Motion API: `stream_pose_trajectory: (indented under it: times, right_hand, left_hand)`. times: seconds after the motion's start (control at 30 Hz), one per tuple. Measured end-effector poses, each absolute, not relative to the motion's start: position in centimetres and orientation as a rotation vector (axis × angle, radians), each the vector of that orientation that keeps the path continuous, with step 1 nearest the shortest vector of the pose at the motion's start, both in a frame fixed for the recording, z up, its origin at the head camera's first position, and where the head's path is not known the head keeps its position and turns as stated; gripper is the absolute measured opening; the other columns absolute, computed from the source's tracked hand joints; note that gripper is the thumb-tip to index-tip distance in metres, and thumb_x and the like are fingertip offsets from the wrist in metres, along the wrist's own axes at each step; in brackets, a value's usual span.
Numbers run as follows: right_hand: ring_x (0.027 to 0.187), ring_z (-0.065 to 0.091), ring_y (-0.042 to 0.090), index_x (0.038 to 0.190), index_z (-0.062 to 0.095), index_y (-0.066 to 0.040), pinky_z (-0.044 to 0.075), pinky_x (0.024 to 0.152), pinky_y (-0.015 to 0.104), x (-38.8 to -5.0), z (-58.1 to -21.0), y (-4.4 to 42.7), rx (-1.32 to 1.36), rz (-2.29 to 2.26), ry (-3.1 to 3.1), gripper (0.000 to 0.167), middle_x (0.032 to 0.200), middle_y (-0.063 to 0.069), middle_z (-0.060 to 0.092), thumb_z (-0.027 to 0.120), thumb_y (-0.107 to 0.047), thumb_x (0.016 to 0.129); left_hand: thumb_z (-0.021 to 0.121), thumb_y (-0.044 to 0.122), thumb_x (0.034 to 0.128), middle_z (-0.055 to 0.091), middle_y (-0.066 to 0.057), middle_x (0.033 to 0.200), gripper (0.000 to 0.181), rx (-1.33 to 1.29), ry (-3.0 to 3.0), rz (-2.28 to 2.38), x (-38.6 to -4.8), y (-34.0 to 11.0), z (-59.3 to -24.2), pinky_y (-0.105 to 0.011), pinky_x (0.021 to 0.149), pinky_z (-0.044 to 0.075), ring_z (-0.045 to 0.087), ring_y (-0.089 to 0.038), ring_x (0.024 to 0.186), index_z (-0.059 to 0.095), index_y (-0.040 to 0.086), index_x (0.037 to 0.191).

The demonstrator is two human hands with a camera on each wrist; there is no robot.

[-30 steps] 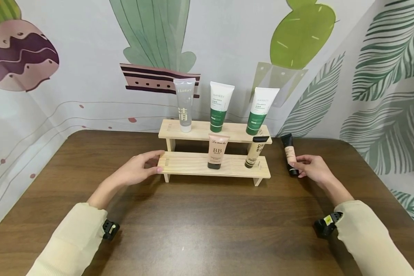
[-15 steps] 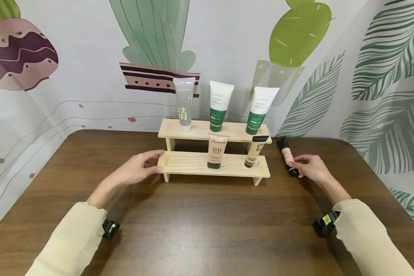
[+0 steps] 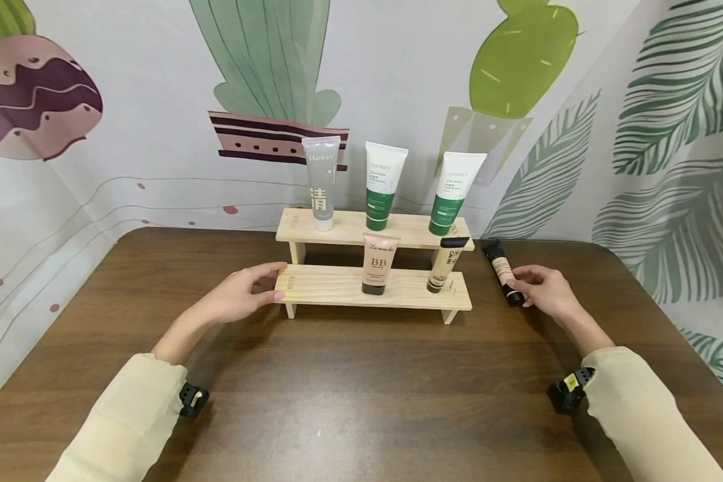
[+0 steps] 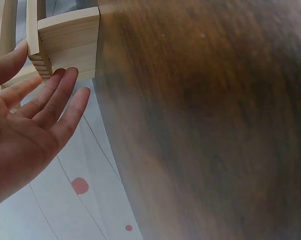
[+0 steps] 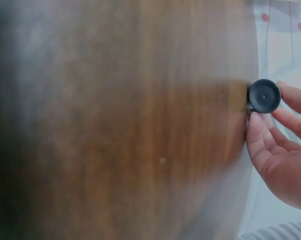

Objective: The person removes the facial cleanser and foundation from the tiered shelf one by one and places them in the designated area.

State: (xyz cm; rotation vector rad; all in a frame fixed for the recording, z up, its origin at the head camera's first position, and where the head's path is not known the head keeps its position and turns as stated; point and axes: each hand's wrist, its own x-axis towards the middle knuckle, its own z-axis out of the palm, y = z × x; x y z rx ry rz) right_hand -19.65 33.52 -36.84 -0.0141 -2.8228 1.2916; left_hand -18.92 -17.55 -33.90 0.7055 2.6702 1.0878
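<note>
In the head view my left hand [image 3: 241, 292] holds the left end of the two-tier wooden display stand [image 3: 331, 294], thumb at the front corner and index finger at the back one. The left wrist view shows the stand's end panel [image 4: 70, 47] beside the spread fingers. To the right of the stand, my right hand [image 3: 545, 289] pinches a beige cosmetic tube [image 3: 503, 269] with black ends. This tube lies slanted at the table's surface. In the right wrist view its round black cap [image 5: 265, 96] faces the camera, between thumb and fingers.
A grey tube [image 3: 321, 184] and two white-and-green tubes [image 3: 385, 186] [image 3: 454, 194] stand on the upper tier. On the lower tier stand a pink BB tube [image 3: 378, 264] and a small cream tube [image 3: 444, 266]. A patterned cloth [image 3: 175, 167] hangs behind the brown table [image 3: 337, 388].
The tube in my right hand has tilted slightly, its far end shifting a little left. My left hand and the stand stay in place.
</note>
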Motion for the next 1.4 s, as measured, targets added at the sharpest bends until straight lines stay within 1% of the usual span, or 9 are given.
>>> stream_pose_trajectory:
  times: [0.1, 0.43, 0.73, 0.93, 1.07, 1.27, 1.4]
  right_hand:
    - [0.054, 0.05, 0.01, 0.113, 0.051, 0.014, 0.05, 0.052, 0.027, -19.7, -36.7, 33.5, 0.009, 1.27, -2.834, 0.036, 0.076, 0.008, 0.055, 0.058, -0.013, 0.09]
    - [0.058, 0.048, 0.009, 0.117, 0.048, 0.014, 0.05, 0.054, 0.026, -20.1, -36.4, 33.5, 0.011, 1.297, -2.845, 0.039, 0.077, 0.008, 0.052, 0.056, -0.014, 0.091]
    - [0.064, 0.051, 0.012, 0.123, 0.043, 0.013, 0.051, 0.057, 0.027, -19.6, -35.9, 33.6, 0.037, 1.286, -2.9, 0.046, 0.095, 0.023, 0.054, 0.056, -0.019, 0.092]
    - [0.065, 0.054, 0.014, 0.124, 0.042, 0.013, 0.051, 0.057, 0.027, -19.1, -35.5, 33.6, 0.075, 1.283, -2.921, 0.049, 0.097, 0.026, 0.054, 0.059, -0.018, 0.09]
    - [0.068, 0.057, 0.017, 0.125, 0.041, 0.013, 0.052, 0.059, 0.028, -18.7, -34.9, 33.6, 0.124, 1.259, -2.939, 0.05, 0.102, 0.03, 0.054, 0.058, -0.018, 0.091]
    - [0.075, 0.06, 0.022, 0.128, 0.039, 0.012, 0.052, 0.062, 0.029, -18.0, -34.1, 33.8, 0.169, 1.22, -2.983, 0.051, 0.106, 0.031, 0.053, 0.057, -0.019, 0.091]
    - [0.074, 0.06, 0.022, 0.128, 0.038, 0.012, 0.052, 0.062, 0.03, -17.7, -33.8, 33.9, 0.19, 1.217, -2.989, 0.052, 0.108, 0.031, 0.053, 0.057, -0.019, 0.091]
  left_hand:
    - [0.059, 0.014, 0.0897, 0.054, -0.023, 0.119, 0.053, 0.704, 2.667, 1.092, -18.9, -17.5, -33.9, -0.046, 0.084, 0.044, 0.053, -0.034, 0.107, 0.037, -0.006, 0.134]
    - [0.059, 0.012, 0.0898, 0.053, -0.023, 0.119, 0.053, 0.706, 2.654, 1.105, -19.0, -17.4, -33.9, -0.045, 0.084, 0.044, 0.053, -0.034, 0.106, 0.037, -0.006, 0.134]
    - [0.059, 0.012, 0.0897, 0.054, -0.023, 0.117, 0.053, 0.715, 2.661, 1.092, -19.1, -17.4, -33.9, -0.045, 0.083, 0.045, 0.055, -0.033, 0.104, 0.037, -0.006, 0.134]
    - [0.059, 0.012, 0.0897, 0.054, -0.023, 0.118, 0.053, 0.719, 2.663, 1.09, -19.2, -17.4, -34.0, -0.045, 0.083, 0.044, 0.054, -0.033, 0.105, 0.037, -0.006, 0.134]
    - [0.059, 0.013, 0.0899, 0.054, -0.023, 0.118, 0.053, 0.723, 2.665, 1.085, -19.2, -17.4, -34.0, -0.045, 0.083, 0.044, 0.054, -0.033, 0.105, 0.037, -0.006, 0.135]
    - [0.059, 0.013, 0.0899, 0.054, -0.023, 0.118, 0.053, 0.706, 2.662, 1.09, -19.1, -17.5, -34.0, -0.045, 0.083, 0.044, 0.055, -0.033, 0.104, 0.037, -0.006, 0.135]
    - [0.059, 0.013, 0.0895, 0.054, -0.024, 0.117, 0.053, 0.706, 2.664, 1.094, -19.0, -17.6, -34.0, -0.045, 0.084, 0.044, 0.055, -0.033, 0.104, 0.038, -0.006, 0.134]
